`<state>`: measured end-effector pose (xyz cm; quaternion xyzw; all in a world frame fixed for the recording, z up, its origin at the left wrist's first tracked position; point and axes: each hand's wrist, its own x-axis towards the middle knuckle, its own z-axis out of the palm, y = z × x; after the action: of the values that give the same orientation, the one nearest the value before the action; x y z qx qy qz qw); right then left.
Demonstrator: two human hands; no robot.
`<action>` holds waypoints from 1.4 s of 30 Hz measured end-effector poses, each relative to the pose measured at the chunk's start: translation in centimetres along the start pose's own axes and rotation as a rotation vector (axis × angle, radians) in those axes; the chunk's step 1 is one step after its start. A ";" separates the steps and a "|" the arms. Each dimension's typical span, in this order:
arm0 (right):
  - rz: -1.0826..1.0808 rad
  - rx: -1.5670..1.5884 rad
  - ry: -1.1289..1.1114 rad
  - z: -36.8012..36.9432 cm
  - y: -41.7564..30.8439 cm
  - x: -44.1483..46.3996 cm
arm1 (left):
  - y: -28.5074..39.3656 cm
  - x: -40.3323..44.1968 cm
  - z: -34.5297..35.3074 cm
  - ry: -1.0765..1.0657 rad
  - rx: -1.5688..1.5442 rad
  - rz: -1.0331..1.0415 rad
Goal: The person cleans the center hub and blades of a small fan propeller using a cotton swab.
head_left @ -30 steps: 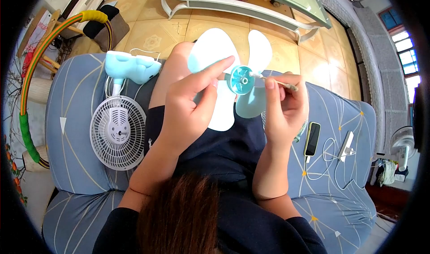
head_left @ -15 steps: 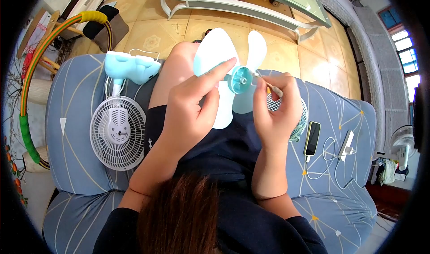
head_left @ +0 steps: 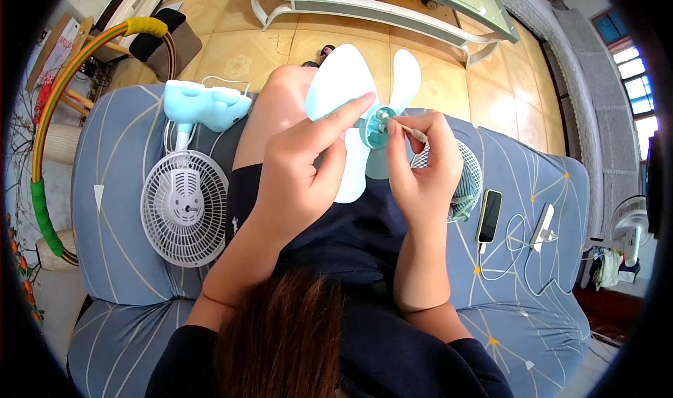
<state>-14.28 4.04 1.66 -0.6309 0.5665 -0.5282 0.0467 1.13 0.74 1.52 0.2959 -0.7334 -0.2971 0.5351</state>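
Over my lap, a pale blue fan blade is gripped in my left hand, its index finger stretched along one blade and its thumb below. The blade's open round hub faces my right hand, which pinches a thin cotton swab between thumb and fingers. One end of the swab reaches into the hub, at the central socket. Behind my right wrist, a round mesh fan grille is partly hidden. To my left lies the fan body with its white rear grille attached and a motor shaft showing.
The blue patterned sofa carries a phone on a cable and a white power plug block on my right. A glass-topped table stands ahead on the tiled floor. A coloured hoop leans at far left.
My right hand has moved left, bringing the swab's tip from beside the hub into its centre. The fan blade has shifted and turned slightly.
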 end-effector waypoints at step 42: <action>0.011 -0.005 0.033 -0.2 0.0 -0.1 | 0.1 -0.1 -0.4 -0.039 -0.076 -0.143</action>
<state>-14.42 4.21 1.68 -0.6190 0.5718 -0.5370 0.0386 1.52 0.85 1.66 0.3214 -0.7088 -0.3677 0.5090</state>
